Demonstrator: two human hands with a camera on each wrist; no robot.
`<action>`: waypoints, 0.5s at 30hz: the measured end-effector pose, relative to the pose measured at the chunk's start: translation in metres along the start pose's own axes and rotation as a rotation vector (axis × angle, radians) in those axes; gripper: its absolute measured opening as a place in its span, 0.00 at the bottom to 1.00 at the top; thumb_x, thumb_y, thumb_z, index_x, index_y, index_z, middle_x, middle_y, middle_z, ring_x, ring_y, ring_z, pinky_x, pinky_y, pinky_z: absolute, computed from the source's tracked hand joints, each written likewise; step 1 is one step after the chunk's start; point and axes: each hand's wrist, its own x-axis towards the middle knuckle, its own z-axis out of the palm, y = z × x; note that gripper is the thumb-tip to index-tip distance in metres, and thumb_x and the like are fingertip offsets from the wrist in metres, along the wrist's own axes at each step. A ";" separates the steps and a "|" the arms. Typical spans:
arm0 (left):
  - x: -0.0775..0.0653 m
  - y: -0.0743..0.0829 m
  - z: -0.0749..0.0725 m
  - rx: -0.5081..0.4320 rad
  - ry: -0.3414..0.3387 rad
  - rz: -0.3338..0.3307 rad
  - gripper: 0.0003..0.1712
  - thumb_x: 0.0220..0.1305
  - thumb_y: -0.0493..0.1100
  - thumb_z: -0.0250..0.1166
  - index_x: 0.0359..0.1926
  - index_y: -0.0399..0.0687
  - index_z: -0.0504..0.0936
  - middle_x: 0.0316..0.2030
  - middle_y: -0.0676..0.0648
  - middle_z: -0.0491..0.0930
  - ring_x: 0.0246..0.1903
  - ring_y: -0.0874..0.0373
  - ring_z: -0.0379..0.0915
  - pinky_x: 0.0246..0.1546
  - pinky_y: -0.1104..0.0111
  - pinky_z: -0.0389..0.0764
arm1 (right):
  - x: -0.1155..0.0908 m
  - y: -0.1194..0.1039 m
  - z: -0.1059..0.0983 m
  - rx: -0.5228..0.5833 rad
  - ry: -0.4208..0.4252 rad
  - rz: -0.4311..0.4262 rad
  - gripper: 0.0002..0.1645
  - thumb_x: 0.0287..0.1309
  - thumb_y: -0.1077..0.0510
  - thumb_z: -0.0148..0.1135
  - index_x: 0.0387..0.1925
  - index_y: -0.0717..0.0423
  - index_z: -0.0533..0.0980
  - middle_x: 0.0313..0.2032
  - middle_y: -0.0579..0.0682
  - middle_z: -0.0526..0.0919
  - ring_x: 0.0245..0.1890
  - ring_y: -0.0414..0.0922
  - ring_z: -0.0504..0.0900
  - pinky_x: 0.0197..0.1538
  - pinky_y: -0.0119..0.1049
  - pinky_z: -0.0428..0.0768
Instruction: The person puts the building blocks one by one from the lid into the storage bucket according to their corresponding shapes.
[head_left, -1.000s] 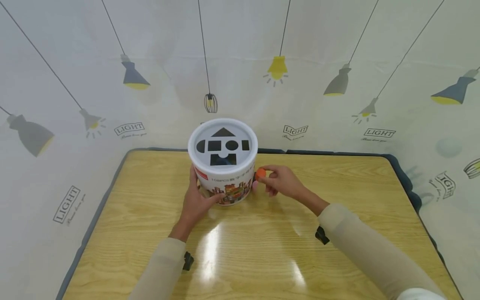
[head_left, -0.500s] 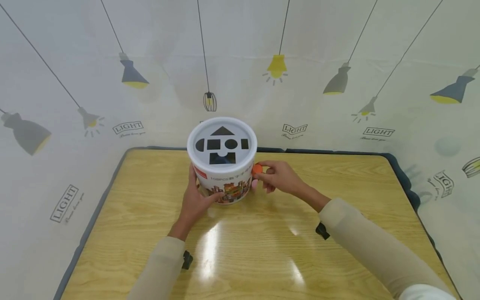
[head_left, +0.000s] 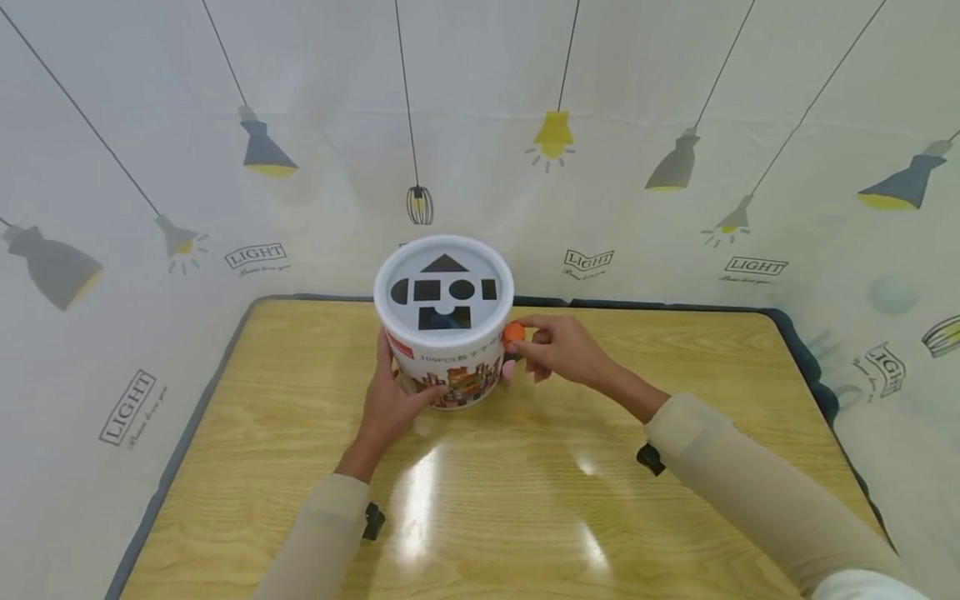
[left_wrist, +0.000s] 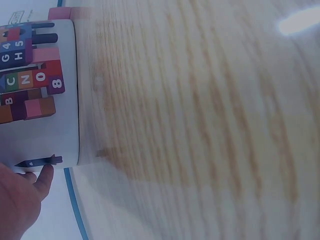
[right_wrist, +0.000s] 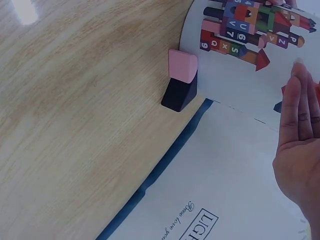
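A white toy-block bucket (head_left: 450, 367) stands upright on the table, its lid (head_left: 487, 312) cut with dark shaped holes. My left hand (head_left: 390, 404) grips its left side, thumb across the printed front. In the left wrist view, a fingertip (left_wrist: 46, 180) touches the bucket near a printed dark pencil shape. My right hand (head_left: 566, 354) pinches an orange round-faced block (head_left: 514, 333) close against the bucket's right side. In the right wrist view the fingers mostly hide that block. Beside the bucket's base, a pink block (right_wrist: 182, 66) touches a dark wedge-shaped block (right_wrist: 180, 94).
The wooden table (head_left: 525, 492) has a dark blue edging (head_left: 637, 307) at its back and sides. Behind it rises a pale wall covering (head_left: 480, 100) printed with lamps. The bucket stands near the back edge.
My right hand has moved slightly left with the orange block, bringing it closer to the bucket, then slightly up. The left hand keeps its hold and the bucket stays in place.
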 end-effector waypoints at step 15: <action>0.005 -0.024 0.003 0.012 0.012 -0.001 0.77 0.38 0.58 0.82 0.75 0.78 0.32 0.74 0.61 0.52 0.72 0.52 0.50 0.66 0.43 0.64 | 0.010 0.014 -0.012 -0.031 0.020 -0.102 0.30 0.60 0.46 0.66 0.61 0.54 0.75 0.18 0.48 0.83 0.18 0.51 0.84 0.25 0.44 0.86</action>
